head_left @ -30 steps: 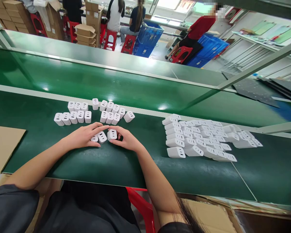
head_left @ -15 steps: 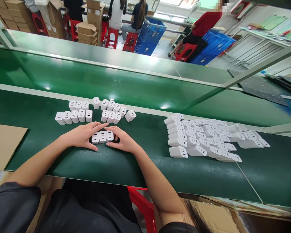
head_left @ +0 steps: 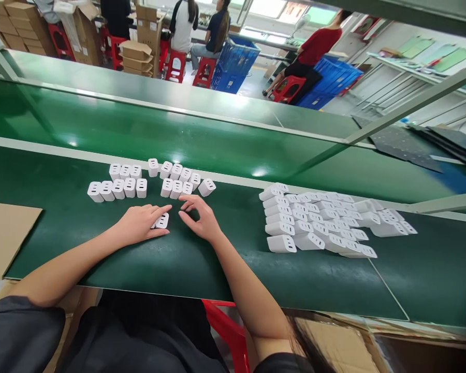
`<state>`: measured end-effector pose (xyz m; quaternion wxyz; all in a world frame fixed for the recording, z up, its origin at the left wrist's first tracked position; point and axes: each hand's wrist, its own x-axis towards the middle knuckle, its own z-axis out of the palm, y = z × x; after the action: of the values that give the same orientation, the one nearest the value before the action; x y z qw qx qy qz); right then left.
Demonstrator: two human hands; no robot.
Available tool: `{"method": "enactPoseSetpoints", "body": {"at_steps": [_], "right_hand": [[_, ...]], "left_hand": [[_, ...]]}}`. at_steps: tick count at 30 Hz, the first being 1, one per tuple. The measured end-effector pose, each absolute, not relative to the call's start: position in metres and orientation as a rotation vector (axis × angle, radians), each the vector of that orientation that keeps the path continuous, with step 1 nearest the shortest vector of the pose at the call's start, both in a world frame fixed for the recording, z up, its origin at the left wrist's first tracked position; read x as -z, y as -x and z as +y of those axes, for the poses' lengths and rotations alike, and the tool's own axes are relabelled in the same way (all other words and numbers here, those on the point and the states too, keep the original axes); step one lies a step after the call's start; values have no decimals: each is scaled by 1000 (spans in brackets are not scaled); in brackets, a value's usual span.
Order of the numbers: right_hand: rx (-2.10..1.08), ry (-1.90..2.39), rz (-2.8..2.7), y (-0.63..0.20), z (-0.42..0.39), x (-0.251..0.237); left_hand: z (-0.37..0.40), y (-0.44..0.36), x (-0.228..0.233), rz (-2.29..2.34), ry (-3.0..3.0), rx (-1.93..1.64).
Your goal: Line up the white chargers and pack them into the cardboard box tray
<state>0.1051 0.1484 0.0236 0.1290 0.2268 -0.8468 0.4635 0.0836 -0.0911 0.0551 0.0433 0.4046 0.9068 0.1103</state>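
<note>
Both forearms extend from 6 o'clock toward 12 o'clock, converging. The left hand (head_left: 140, 225) lies palm down, fingers curled toward 3 o'clock. The right hand (head_left: 200, 218) hovers at its 3 o'clock, fingers spread, empty.

Factory assembly line

We are sitting at a green conveyor belt (head_left: 217, 269) holding rows of white chargers (head_left: 318, 223), while workers on red stools (head_left: 289, 85) are packing among cardboard boxes (head_left: 134, 52).

White charger adapter (head_left: 162, 221): small rounded block, standing upright on the green belt with its slotted port face turned toward the camera, partly covered by fingers on its left side. A second unit appears just beside it, largely hidden. Upright rows of matching adapters (head_left: 176, 182) stand just beyond.
</note>
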Motion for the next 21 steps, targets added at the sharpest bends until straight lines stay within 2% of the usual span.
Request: {"method": "enactPoseSetpoints", "body": {"at_steps": [4,11,16,21], "right_hand": [[-889,-502,-2399,-96,155,-21],[-443,-836,-2695,-65,141,-32],[-372,-943,-2806,-58,143,-32],[-470,-987,-2780,-101,147,-28]], "left_hand": [[-92,-78,-52,2805,-1261,-379],[-94,-71,-52,2877,-1149,-307],[-95,-70,-54,2880,-1119,-283],[-98,-69,-61,2859,-1089,-259]]}}
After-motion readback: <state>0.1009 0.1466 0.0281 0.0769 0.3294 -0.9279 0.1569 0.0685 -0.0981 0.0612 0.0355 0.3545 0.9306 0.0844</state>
